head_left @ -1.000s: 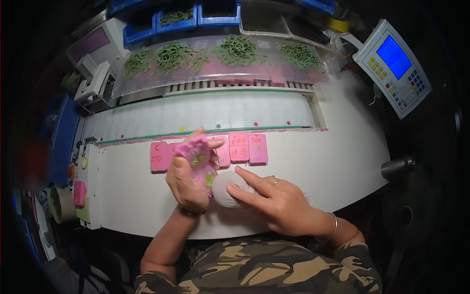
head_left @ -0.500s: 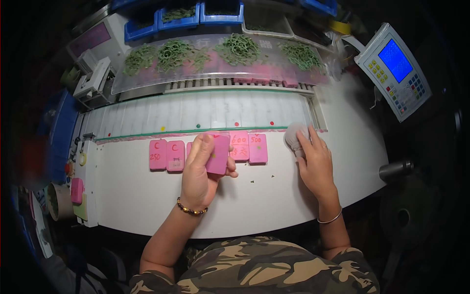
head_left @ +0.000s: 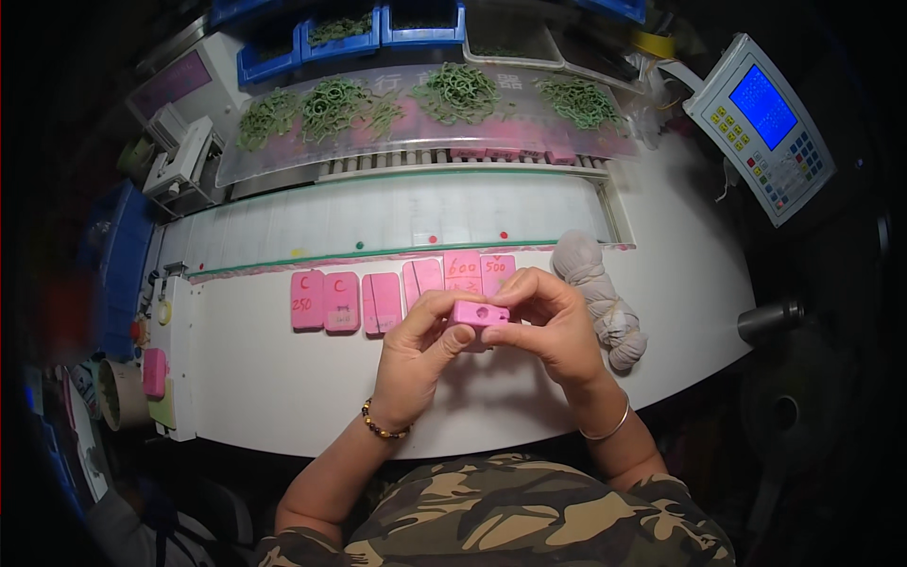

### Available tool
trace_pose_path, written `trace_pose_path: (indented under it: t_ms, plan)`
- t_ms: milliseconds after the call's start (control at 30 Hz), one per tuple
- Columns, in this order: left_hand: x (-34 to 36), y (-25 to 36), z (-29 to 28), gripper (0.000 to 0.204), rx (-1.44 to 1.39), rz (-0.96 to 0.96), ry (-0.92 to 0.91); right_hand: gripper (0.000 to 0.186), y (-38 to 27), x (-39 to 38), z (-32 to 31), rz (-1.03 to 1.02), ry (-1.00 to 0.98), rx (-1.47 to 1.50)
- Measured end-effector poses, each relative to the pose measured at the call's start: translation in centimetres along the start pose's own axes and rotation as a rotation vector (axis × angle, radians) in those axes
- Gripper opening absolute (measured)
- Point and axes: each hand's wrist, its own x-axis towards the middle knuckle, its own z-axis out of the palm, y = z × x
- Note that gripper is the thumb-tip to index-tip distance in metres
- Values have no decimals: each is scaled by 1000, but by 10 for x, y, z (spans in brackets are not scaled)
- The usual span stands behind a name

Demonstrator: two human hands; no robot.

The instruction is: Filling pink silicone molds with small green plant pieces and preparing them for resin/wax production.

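Note:
My left hand and my right hand pinch a small pink rubber mold between thumbs and fingers, above the white table. Its narrow end faces up and shows a round hole. Behind my hands lies a row of similar pink molds, among them a mold with red marks at the left end, a mold with a dark line and a taller marked mold. My hands partly hide the row's right part. Beside my right hand rests a bunched whitish cloth.
Behind the row runs a long pale conveyor strip with coloured dots. Green stringy piles lie on a clear sheet beyond, near blue bins. A control panel stands right; a dark cylinder juts at the table's right edge.
My right hand has left the cloth and taken hold of the mold alongside my left. The mold has turned so its holed end shows. The strip's coloured dots have shifted left.

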Motion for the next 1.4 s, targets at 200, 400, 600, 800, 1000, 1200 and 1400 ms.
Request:
trace_pose_path:
  t_ms: [200, 400, 600, 800, 1000, 1200, 1400]
  plan:
    - [1, 3, -8, 29, 237, 74, -123, 21, -6, -3, -13, 140, -72, 175]
    - [-1, 3, -5, 31, 134, 12, 30, 25, -11, -6, 4, -150, 33, -318]
    - [2, 6, 0, 38, 225, 132, 198, 27, -16, 7, -3, -51, -69, -267]
    - [13, 14, -2, 47, 968, 483, 168, 31, 1, 25, 13, -11, 93, -173]
    - [63, 35, -103, 31, 1129, 219, 446, 48, -3, 30, -8, 12, 46, -372]
    - [84, 48, -210, 26, 1486, 255, 685, 76, -5, 26, -35, -166, -203, -1092]
    - [91, 53, -219, 28, 1771, 254, 684, 81, 19, 26, -53, -217, -234, -1125]
